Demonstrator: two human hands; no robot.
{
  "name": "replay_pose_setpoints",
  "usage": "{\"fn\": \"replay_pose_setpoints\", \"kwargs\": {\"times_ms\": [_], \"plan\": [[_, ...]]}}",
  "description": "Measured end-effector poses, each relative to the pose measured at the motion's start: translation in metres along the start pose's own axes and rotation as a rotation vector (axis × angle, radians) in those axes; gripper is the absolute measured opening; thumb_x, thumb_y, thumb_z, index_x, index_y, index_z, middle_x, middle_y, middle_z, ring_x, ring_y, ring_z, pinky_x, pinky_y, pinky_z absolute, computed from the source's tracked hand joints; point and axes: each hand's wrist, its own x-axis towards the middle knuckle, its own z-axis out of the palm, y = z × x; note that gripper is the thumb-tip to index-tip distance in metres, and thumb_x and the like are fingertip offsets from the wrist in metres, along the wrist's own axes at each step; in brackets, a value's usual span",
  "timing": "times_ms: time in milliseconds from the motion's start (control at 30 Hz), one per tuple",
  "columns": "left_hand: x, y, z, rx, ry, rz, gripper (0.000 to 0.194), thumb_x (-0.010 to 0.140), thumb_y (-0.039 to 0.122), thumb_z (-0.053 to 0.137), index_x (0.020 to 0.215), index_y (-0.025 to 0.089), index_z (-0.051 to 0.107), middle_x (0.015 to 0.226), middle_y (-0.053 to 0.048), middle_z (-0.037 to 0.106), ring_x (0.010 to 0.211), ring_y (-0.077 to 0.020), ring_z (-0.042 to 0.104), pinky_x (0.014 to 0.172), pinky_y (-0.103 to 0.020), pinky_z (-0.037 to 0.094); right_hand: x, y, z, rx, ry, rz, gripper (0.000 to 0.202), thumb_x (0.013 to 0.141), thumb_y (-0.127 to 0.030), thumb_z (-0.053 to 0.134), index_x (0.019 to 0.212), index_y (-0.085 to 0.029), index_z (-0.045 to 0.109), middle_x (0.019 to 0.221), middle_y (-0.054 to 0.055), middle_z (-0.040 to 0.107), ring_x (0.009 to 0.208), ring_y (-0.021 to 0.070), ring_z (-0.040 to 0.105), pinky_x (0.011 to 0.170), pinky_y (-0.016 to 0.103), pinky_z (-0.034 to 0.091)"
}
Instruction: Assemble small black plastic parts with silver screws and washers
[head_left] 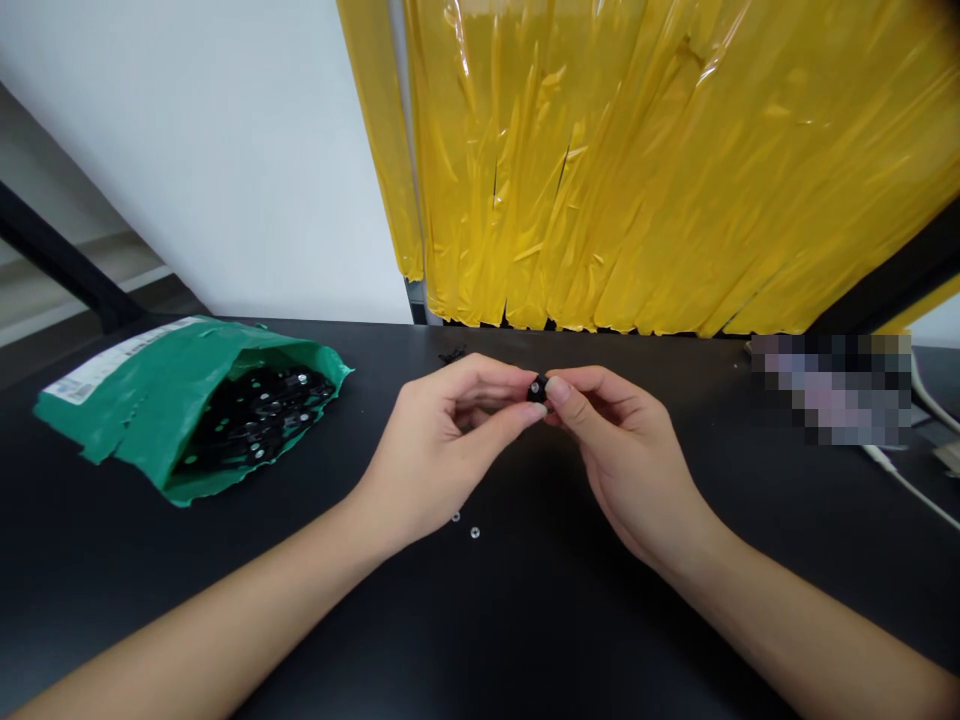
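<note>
Black piece [537, 393] pinched between left fingers [517, 414] and right fingers [574, 405], forearms [277, 580] angled inward.

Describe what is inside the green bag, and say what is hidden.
Through its open mouth, the green bag shows many black pieces, some with pale spots. Deeper contents cannot be seen: the bag's wall and upper pieces cover them.

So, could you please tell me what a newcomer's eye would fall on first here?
Probably the crinkled yellow plastic sheeting across the upper right. Next, the open green bag of black pieces at left; then, at centre, a small black part held by the left grip and right grip.
</note>
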Motion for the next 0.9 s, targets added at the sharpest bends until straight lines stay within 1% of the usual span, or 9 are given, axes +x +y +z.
{"fn": "replay_pose_setpoints", "kwargs": {"times_ms": [100,200,333,400,467,567,733,833,900], "plan": [[0.001,0.0,0.0,0.073,0.066,-0.007,0.016,0.084,0.026,0.087,0.098,0.021,0.082,0.093,-0.001,0.082,0.078,-0.0141,0.075,0.068,-0.021,0.062,0.001,0.0,-0.001,-0.037,-0.011,-0.048,0.007,0.093,-0.036,0.082,0.096,-0.031,0.084,0.093,-0.002,0.081,0.093,0.0144,0.073,0.087,0.028,0.057],[0.002,0.0,-0.001,0.06,0.063,-0.054,0.018,0.087,0.029,0.085,0.101,0.018,0.081,0.092,-0.002,0.083,0.079,-0.0148,0.077,0.067,-0.021,0.064,0.002,-0.003,0.0,-0.069,-0.045,-0.091,0.007,0.095,-0.029,0.079,0.098,-0.033,0.084,0.093,-0.004,0.081,0.091,0.0128,0.074,0.084,0.026,0.058],[0.003,0.0,-0.001,0.069,0.057,-0.045,0.024,0.087,0.023,0.084,0.109,0.017,0.08,0.084,0.0,0.082,0.068,-0.0096,0.074,0.067,-0.017,0.063,0.003,-0.009,-0.001,-0.238,-0.01,-0.123,0.006,0.089,-0.028,0.084,0.094,-0.031,0.083,0.097,-0.004,0.081,0.087,0.0139,0.073,0.074,0.027,0.056],[0.002,0.001,-0.002,0.108,0.041,-0.008,0.024,0.086,0.02,0.083,0.109,0.018,0.082,0.082,0.002,0.081,0.067,-0.0081,0.073,0.067,-0.014,0.062,0.003,-0.011,-0.003,-0.328,-0.004,-0.169,0.002,0.09,-0.028,0.083,0.092,-0.028,0.082,0.097,-0.002,0.079,0.089,0.0155,0.072,0.077,0.03,0.055],[0.002,0.001,-0.002,0.139,0.019,0.032,0.021,0.085,0.019,0.083,0.106,0.019,0.083,0.085,0.001,0.083,0.069,-0.0085,0.074,0.067,-0.014,0.062,0.002,-0.012,-0.005,-0.406,-0.022,-0.256,0.002,0.093,-0.025,0.079,0.091,-0.025,0.079,0.098,0.0,0.077,0.092,0.0167,0.071,0.082,0.033,0.054],[0.001,0.002,-0.004,0.149,-0.004,0.06,0.018,0.084,0.018,0.084,0.102,0.021,0.084,0.09,0.001,0.084,0.07,-0.0107,0.076,0.069,-0.017,0.064,-0.001,-0.013,-0.006,-0.593,-0.047,-0.482,0.008,0.098,-0.018,0.071,0.091,-0.021,0.072,0.098,0.003,0.074,0.094,0.0176,0.068,0.085,0.037,0.052],[-0.005,0.006,0.001,0.155,-0.038,0.119,0.012,0.081,0.012,0.085,0.089,0.021,0.084,0.081,0.002,0.083,0.064,-0.0096,0.075,0.064,-0.014,0.062,-0.007,-0.014,-0.005,-0.909,-0.004,-0.84,0.012,0.1,-0.011,0.06,0.093,-0.019,0.064,0.095,0.007,0.073,0.092,0.021,0.064,0.085,0.043,0.047],[-0.007,0.008,0.007,0.072,-0.034,0.084,0.012,0.08,0.01,0.083,0.087,0.02,0.082,0.08,0.003,0.082,0.064,-0.0094,0.076,0.064,-0.013,0.063,-0.008,-0.015,-0.004,-0.992,0.034,-0.904,0.013,0.101,-0.01,0.057,0.094,-0.02,0.062,0.093,0.006,0.074,0.091,0.0217,0.063,0.088,0.046,0.044],[-0.007,0.008,0.01,-0.02,-0.017,0.017,0.013,0.082,0.012,0.083,0.092,0.019,0.081,0.081,0.004,0.082,0.065,-0.0099,0.077,0.066,-0.015,0.066,-0.008,-0.016,-0.004,-0.952,0.043,-0.826,0.013,0.103,-0.014,0.057,0.093,-0.02,0.063,0.095,0.006,0.075,0.093,0.0218,0.065,0.088,0.045,0.045]]}}
